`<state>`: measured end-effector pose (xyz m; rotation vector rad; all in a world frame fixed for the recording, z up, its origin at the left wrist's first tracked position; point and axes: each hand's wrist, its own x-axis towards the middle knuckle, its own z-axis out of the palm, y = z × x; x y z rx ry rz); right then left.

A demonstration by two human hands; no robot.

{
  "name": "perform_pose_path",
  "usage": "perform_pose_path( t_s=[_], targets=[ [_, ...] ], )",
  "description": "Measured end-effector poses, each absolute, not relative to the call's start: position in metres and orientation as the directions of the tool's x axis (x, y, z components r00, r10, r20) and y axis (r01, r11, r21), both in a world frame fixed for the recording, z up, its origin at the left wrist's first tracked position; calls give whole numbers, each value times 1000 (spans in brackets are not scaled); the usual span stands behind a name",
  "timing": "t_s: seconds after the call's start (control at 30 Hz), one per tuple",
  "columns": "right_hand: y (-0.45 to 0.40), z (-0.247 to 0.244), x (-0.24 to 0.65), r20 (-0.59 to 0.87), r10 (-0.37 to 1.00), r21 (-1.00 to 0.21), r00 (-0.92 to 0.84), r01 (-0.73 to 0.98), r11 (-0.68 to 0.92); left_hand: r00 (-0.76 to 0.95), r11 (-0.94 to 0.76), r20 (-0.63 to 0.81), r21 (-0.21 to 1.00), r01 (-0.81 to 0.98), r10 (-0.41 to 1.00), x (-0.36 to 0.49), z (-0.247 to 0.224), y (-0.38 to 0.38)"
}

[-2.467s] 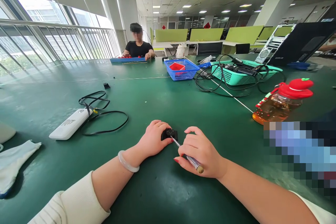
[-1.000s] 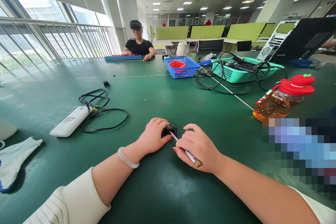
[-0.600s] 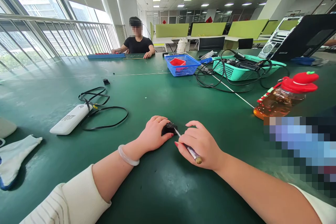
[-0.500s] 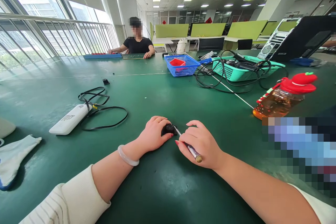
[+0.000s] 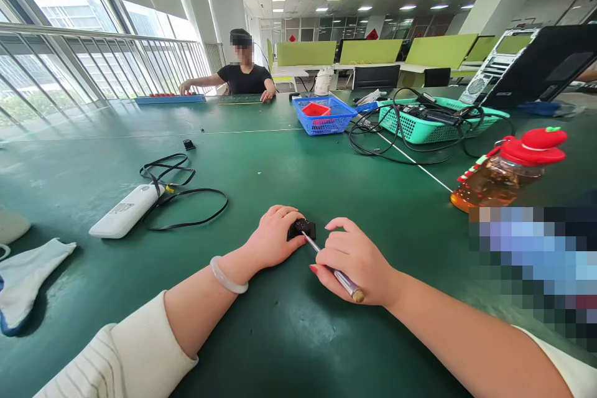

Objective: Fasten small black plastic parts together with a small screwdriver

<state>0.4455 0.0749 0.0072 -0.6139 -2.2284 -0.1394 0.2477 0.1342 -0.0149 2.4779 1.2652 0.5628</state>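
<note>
My left hand (image 5: 273, 236) is closed around a small black part (image 5: 305, 227) and holds it down on the green table (image 5: 298, 348). Fingers and thumb cover the part's left side; its exact kind is hard to make out. In my right hand (image 5: 357, 261) I grip a slim screwdriver (image 5: 342, 280) with a silver shaft and a brownish handle end. The handle slants down toward me, and its tip meets the near side of the black part, close to my left thumb.
A white power bank (image 5: 128, 211) with a looped black cable lies left, near a pale glove (image 5: 32, 280). Ahead stand a blue basket (image 5: 324, 124) and a teal basket (image 5: 413, 127) with cables. A red-lidded bottle (image 5: 506, 177) stands right. A person (image 5: 247, 78) sits across the table.
The screwdriver tip has shifted left and down across the black part, and its handle end has dropped slightly. My left hand stays put. Across the table, the person's arm and blue tray have moved left.
</note>
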Motion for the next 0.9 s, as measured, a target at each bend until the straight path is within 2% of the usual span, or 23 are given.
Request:
perform_pose_path(
  t_s=[0.2,0.9],
  targets=[
    [76,5,446,708,440,-136,-552,505,853,526,-557,201,435,708,826,248,-15,134],
    [76,5,445,710,447,-118,-545,534,837,527,-559,205,431,708,825,248,-15,135]
  ],
)
